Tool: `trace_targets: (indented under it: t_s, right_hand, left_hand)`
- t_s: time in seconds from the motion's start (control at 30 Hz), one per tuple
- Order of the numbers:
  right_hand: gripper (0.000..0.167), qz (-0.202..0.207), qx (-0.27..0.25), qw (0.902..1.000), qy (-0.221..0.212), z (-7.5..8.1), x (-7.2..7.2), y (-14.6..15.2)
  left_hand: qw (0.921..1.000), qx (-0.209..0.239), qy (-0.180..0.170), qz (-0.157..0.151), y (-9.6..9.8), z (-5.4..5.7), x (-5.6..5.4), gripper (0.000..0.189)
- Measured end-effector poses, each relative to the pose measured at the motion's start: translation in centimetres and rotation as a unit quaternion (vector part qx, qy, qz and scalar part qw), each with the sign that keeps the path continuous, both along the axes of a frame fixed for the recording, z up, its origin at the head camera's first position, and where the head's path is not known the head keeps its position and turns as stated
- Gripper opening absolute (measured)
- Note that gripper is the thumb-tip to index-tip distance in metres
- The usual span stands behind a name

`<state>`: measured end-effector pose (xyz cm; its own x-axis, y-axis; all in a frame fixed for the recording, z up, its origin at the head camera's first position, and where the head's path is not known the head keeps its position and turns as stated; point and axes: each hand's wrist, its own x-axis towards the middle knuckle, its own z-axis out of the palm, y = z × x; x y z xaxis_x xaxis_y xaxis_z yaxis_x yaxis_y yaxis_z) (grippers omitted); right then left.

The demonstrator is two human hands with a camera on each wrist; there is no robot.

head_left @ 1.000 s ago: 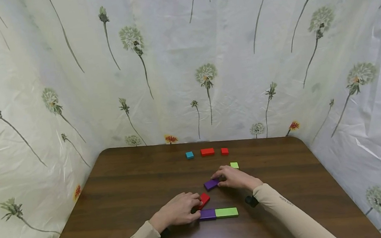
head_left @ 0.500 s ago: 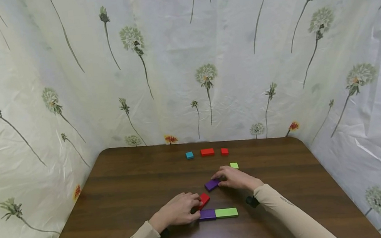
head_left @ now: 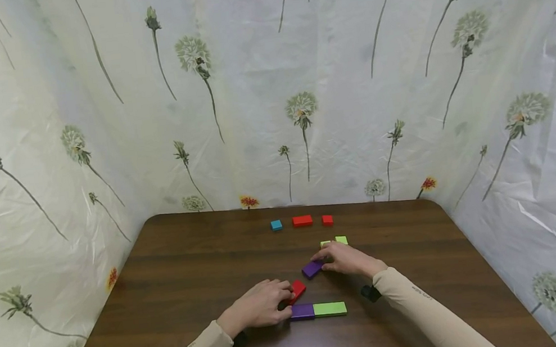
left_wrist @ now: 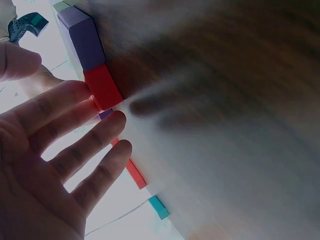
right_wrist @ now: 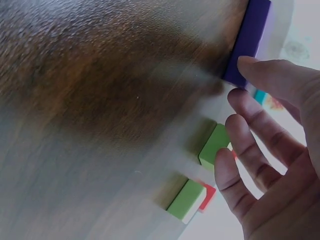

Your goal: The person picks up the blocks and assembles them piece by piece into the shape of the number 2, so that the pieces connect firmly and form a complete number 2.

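Note:
My left hand [head_left: 261, 305] has its fingertips at a red block [head_left: 297, 290], which lies slanted; in the left wrist view the fingers are extended and the thumb stands apart. Beside the thumb lies a purple block [head_left: 303, 311], end to end with a long green block [head_left: 330, 309]. With thumb and index finger, my right hand [head_left: 348, 259] pinches the end of another purple block [head_left: 312, 269], angled on the table. Past that hand sit two small green blocks [right_wrist: 215, 142], the nearer one partly covered by the hand in the head view.
Along the far side of the brown table [head_left: 204, 249] stand a small blue block [head_left: 276, 225], a longer red block [head_left: 302, 221] and a small red block [head_left: 327, 220]. A curtain with a dandelion print [head_left: 248, 86] surrounds the table's back and sides.
My right hand has shifted slightly right with the purple block, and a second small green block now shows behind it. The left hand stays at the red block.

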<state>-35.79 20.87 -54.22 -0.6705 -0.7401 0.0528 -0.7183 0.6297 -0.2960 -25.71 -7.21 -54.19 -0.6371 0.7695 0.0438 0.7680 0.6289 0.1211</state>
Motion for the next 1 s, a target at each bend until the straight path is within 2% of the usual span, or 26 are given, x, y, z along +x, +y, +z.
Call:
trace_targets:
  t_s: [0.37, 0.6, 1.0]
  right_hand:
    - [0.03, -0.008, 0.004, 0.9997, -0.021, 0.22, 0.25, 0.06]
    - [0.031, 0.003, 0.005, 0.9999, -0.012, 0.32, 0.43, -0.22]
    - [0.031, -0.014, 0.012, 0.9995, -0.026, 0.17, 0.93, -0.61]
  left_hand:
    - [0.9999, 0.005, 0.01, -0.006, -0.14, -0.11, 0.12, 0.036]
    - [0.9999, 0.0, 0.011, -0.003, -0.13, 0.1, 0.2, 0.037]
    - [1.0, 0.0, 0.008, -0.001, -0.14, -0.01, 0.28, 0.037]
